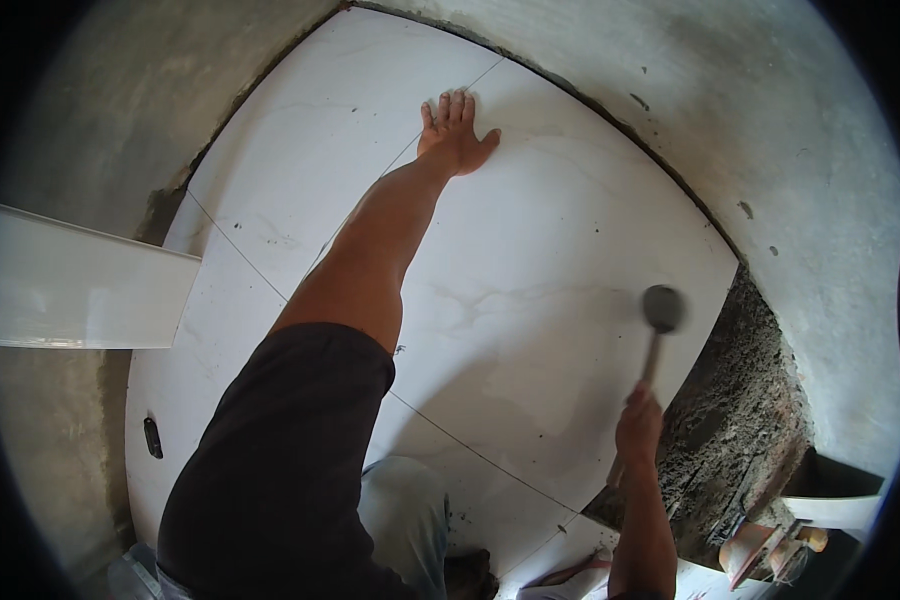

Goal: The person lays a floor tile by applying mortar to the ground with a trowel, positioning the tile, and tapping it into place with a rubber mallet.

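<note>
So from my seat at the far end, I've got the left hand (454, 140) laid out palm down on a big white tile (530, 240), fingers spread and thumb sticking out to the right. It's wide open, just resting there. A thin dark seam runs right by those fingers, and the grey wall (770, 120) is a bit beyond them and off to the right. Behind that hand I see the bare forearm, then a dark sleeve (280, 440).

My right hand (638, 425) is a different story: fingers wrapped round the handle of a mallet (654, 355), with the butt end poking out just below the fist. The dark head is just beyond the hand, over the same tile the left one is on. It's pretty blurry, so I honestly can't tell if it's touching the surface.

Just right of the right hand there's a rough grey patch (735, 390), right up against the tile's edge. Further right and nearer the body sits a white-edged container (835, 512).

Well left of the left hand, a glossy white panel (90, 290) juts in, and nearer the body from that lies a small black object (153, 438). Between the two arms, closer in, I get a knee in pale jeans (405, 505).
</note>
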